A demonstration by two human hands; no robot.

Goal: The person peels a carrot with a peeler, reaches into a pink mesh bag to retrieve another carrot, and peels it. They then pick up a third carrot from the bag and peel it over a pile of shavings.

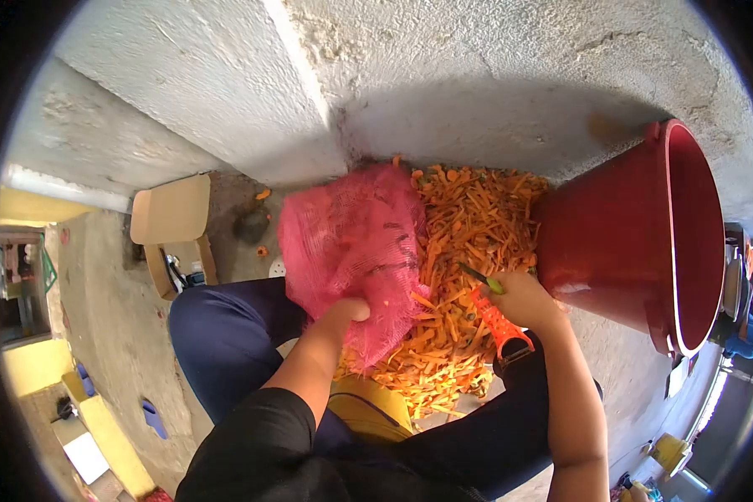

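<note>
My left hand (353,311) reaches into the folds of a pink mesh sack (347,243); its fingers are hidden, and I cannot see what they touch. The sack lies bunched up against the heap of orange peelings (468,234), which look like carrot. Closed at the right side of the heap, my right hand (525,299) holds a small knife (495,286) with a green handle, its dark blade pointing left. In the same hand is an orange peeler (504,325), its head hanging down toward my right knee.
A large red bucket (611,234) lies tipped on the right, mouth facing away. An opened cardboard box (171,213) with small items stands left. Something yellow (372,406) sits between my legs. A rough wall (477,109) rises behind; a blue slipper (153,418) lies far left.
</note>
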